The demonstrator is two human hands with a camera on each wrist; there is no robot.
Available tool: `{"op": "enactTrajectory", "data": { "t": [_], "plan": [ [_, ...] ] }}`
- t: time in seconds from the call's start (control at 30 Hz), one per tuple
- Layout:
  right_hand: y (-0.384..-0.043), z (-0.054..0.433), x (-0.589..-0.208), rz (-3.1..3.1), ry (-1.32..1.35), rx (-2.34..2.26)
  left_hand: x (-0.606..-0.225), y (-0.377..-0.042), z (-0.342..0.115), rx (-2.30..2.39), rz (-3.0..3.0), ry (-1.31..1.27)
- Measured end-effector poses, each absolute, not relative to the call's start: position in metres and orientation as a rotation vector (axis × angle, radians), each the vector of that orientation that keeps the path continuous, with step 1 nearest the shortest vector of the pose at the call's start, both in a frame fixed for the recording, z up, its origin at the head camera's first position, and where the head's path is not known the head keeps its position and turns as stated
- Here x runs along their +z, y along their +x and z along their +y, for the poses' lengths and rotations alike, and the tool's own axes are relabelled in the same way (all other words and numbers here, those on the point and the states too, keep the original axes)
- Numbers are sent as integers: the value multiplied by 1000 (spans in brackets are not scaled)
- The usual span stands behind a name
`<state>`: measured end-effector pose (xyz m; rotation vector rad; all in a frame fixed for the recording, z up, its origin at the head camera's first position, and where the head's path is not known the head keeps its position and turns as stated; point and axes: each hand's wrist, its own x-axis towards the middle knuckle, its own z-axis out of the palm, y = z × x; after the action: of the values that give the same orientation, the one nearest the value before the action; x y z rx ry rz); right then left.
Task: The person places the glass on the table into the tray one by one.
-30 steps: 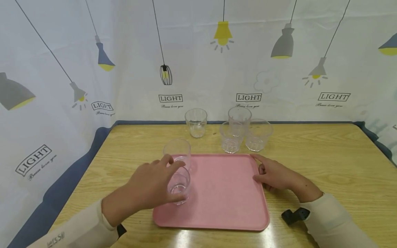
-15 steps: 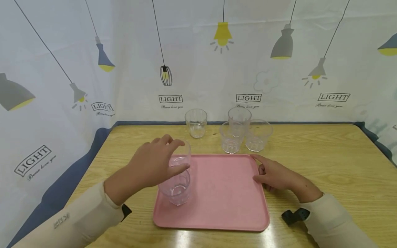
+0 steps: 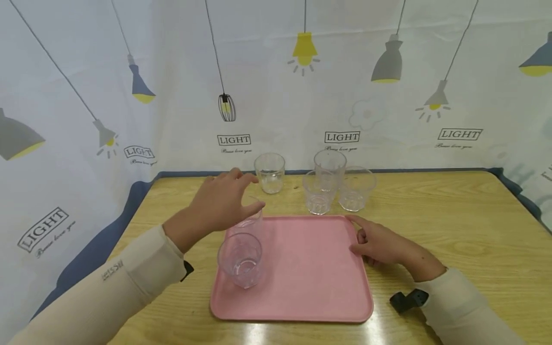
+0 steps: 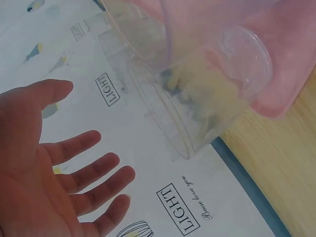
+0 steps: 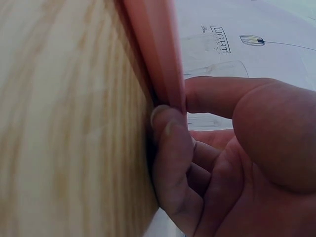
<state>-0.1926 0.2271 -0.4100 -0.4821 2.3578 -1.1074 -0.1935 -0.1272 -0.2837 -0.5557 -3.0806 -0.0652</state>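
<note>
Two clear plastic cups stand upright at the left side of a pink tray (image 3: 310, 268): a front cup (image 3: 240, 261) and a back cup (image 3: 255, 225) near the far left corner. My left hand (image 3: 222, 203) is over the back cup and partly hides it. In the left wrist view its fingers (image 4: 98, 177) are spread, holding nothing, apart from a cup (image 4: 197, 98). My right hand (image 3: 381, 242) grips the tray's right edge. The right wrist view shows the thumb (image 5: 217, 94) on the tray rim (image 5: 163, 54) and curled fingers from below.
Behind the tray, several clear cups stand on the wooden table: one cup (image 3: 270, 175) alone, and a cluster with a front cup (image 3: 318, 201), a rear cup (image 3: 330, 163) and a right cup (image 3: 357, 191). A lamp-print curtain (image 3: 276, 96) borders the table's back.
My left hand has let go of the front cup and moved up and away toward the back of the table. The right hand keeps its grip on the tray.
</note>
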Motion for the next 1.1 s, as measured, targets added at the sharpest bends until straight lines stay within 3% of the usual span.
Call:
{"op": "enactTrajectory", "data": {
  "t": [0.53,0.87,1.1],
  "plan": [
    [-193,229,-414,2358,-457,-1114,-301,-264,-121,-170,-3213,-430],
    [-193,228,-414,2365,-453,-1109,-318,-304,-135,-739,-3323,-376],
    [-193,231,-412,2362,-451,-1117,-329,-321,-135,-861,-3379,-408]
  ]
}}
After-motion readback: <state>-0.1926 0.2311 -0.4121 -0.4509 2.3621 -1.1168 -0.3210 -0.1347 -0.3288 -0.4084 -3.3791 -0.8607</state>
